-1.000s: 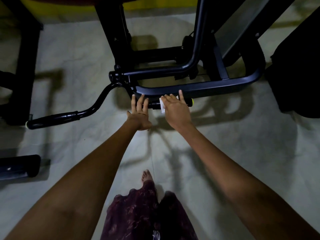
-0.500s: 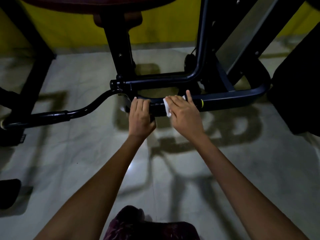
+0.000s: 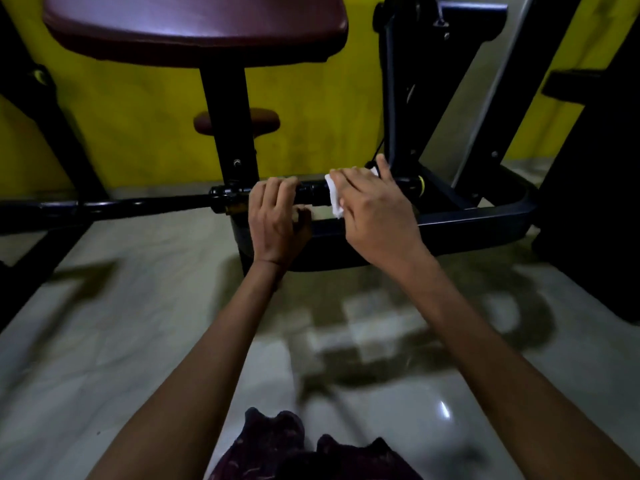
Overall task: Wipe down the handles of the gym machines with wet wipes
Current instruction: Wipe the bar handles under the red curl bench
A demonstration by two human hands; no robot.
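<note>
Gym machine, low horizontal handle, black grip ending in a yellow ring at its right end. Left hand wrapped around the handle at the inner end of the grip, fingers curled over the top, thumb hidden beneath; judged a bracing hold, keeping the bar from turning or swinging under the wiping pressure. Right hand laid over the grip just to the right, fingers fairly flat and pressed down on a white wet wipe; wipe folded over the bar, its edge showing between the two hands, the rest covered by the palm. Closure of the right fingers under the bar not visible; cannot tell a full grip from a flat press. Hands close together on the same bar, not touching. Bare black bar running left from the collar, untouched. Maroon seat pad above on a black post, yellow wall behind, pale tiled floor below. Step in hand, by judgement: wiping the right grip section. Stretch toward the yellow ring partly under the palm; coverage there uncertain. Risk: wipe bunching or slipping off the round bar.
</note>
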